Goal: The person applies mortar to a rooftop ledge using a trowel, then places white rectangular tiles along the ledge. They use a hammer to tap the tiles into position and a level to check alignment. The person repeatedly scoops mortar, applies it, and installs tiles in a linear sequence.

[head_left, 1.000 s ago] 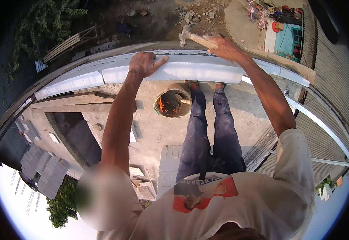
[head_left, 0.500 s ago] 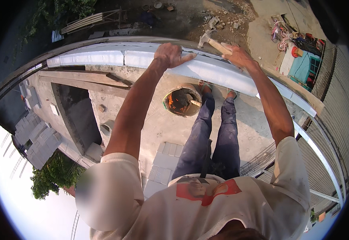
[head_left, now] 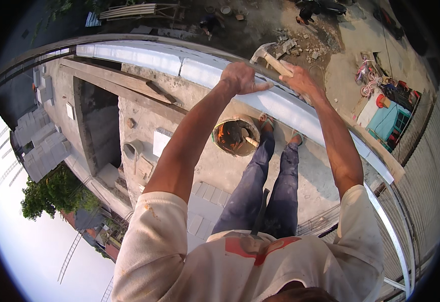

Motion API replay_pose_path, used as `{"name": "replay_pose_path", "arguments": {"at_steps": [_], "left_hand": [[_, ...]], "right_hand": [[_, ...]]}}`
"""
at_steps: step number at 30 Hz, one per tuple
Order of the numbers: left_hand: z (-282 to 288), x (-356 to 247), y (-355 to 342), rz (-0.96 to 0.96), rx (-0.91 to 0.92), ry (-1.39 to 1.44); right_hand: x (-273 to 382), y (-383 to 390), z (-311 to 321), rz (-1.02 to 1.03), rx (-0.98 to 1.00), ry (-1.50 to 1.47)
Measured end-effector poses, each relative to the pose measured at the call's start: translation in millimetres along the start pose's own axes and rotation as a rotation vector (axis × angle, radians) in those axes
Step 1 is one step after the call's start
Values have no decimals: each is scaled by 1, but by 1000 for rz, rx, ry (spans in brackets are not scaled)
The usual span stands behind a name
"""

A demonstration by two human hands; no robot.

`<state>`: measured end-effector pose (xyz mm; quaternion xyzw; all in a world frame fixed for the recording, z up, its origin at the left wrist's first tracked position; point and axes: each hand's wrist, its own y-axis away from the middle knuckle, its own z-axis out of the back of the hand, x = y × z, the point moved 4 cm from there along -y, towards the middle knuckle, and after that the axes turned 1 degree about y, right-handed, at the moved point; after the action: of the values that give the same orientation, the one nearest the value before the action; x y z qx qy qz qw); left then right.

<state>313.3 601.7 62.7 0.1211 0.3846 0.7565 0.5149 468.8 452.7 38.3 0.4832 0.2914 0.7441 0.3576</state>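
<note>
A row of white blocks (head_left: 280,106) runs across in front of me, forming the top of a low wall. My left hand (head_left: 242,79) is closed over the top of it, fingers curled toward the far side and thumb stretched right along the block. Just right of it, my right hand (head_left: 300,83) grips a claw hammer (head_left: 279,65) by its wooden handle. The metal head is raised at the upper left end, beyond the wall's top and apart from the blocks. Part of the handle's lower end is hidden by the right hand.
By my feet stands a bucket (head_left: 245,121) with a wooden-handled tool (head_left: 251,142) in it. Planks (head_left: 116,78) lie over a dark opening at left. Grey blocks (head_left: 205,201) are stacked below me. Beyond the wall the ground drops away, with rubble (head_left: 293,48) lying there.
The view has swung, shifting the wall and bucket in the picture. My right hand and the hammer have come closer to my left hand, which stays on the blocks.
</note>
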Motion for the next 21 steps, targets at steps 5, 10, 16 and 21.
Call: {"name": "replay_pose_path", "arguments": {"at_steps": [5, 10, 16, 21], "left_hand": [[7, -6, -2, -28, -11, 7], [7, -4, -1, -51, -42, 18], [3, -2, -7, -34, 31, -5], [5, -2, -3, -17, 45, 0]], "right_hand": [[21, -9, 0, 85, 30, 49], [26, -26, -13, 136, -26, 85], [29, -38, -16, 163, 1, 95], [32, -42, -20, 196, 13, 87]]}}
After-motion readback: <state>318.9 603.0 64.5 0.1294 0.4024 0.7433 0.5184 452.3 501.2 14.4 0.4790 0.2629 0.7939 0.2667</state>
